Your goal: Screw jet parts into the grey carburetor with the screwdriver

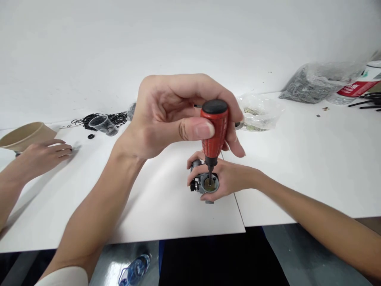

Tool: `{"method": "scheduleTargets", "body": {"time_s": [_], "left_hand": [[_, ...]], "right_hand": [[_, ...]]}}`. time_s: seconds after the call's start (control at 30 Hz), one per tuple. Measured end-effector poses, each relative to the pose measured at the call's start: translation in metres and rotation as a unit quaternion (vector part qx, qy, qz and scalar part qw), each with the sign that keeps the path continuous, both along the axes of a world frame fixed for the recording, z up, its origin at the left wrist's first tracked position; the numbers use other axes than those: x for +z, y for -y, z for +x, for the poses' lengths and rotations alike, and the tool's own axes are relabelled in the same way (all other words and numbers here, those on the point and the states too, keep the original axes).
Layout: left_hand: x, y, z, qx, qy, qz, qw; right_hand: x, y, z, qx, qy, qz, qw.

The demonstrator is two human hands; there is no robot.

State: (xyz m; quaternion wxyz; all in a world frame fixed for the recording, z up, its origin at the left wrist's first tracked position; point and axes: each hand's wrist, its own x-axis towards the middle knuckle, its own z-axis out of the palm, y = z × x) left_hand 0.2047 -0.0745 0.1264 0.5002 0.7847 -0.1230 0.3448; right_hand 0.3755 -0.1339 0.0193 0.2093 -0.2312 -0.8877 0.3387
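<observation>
My left hand (pixel 166 119) is wrapped round a red screwdriver (pixel 214 133) with a black cap, held upright. The screwdriver's tip reaches down into the round bore of a small grey metal carburetor (pixel 198 184), at a brass-coloured disc inside it. Lower down, my right hand (pixel 228 176) grips the carburetor from the right against the white table, its fingers over the far side and its thumb on the near side. Part of the carburetor is hidden behind these fingers.
At the left lies a co-worker's hand (pixel 41 159) near a beige bowl (pixel 26 135). Behind are a clear plastic cup (pixel 104 124) and black rubber rings (pixel 89 121). Plastic bags of small parts (pixel 312 83) stand along the wall. A seam crosses the table (pixel 297 171).
</observation>
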Motion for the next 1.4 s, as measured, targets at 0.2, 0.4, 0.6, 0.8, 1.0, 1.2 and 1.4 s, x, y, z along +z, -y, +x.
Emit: {"method": "scheduleTargets", "body": {"time_s": [0.2,0.4,0.6,0.8,1.0,1.2,1.4], "left_hand": [[0.004,0.001,-0.002,0.019,-0.029,0.027,0.999],[0.008,0.010,-0.004,0.169,-0.050,0.074,0.982],[0.005,0.017,0.003,0.183,-0.003,0.059,0.981],[-0.002,0.014,0.006,0.121,-0.009,-0.053,0.991],[-0.003,0.010,0.007,0.112,-0.004,-0.039,0.993],[0.003,0.010,-0.005,0.050,-0.031,-0.036,0.998],[0.008,0.013,-0.004,-0.112,-0.081,-0.020,0.990]], "right_hand": [[-0.003,-0.001,0.001,-0.003,0.003,0.002,1.000],[-0.005,-0.001,0.001,-0.002,-0.002,-0.001,1.000],[-0.002,0.000,0.001,-0.002,-0.011,0.001,1.000],[0.000,0.000,0.000,0.000,0.000,-0.008,1.000],[-0.002,-0.001,0.000,0.000,-0.006,0.008,1.000],[-0.005,-0.002,0.001,-0.001,-0.013,0.020,1.000],[-0.006,-0.002,0.002,-0.005,0.016,-0.018,1.000]]}}
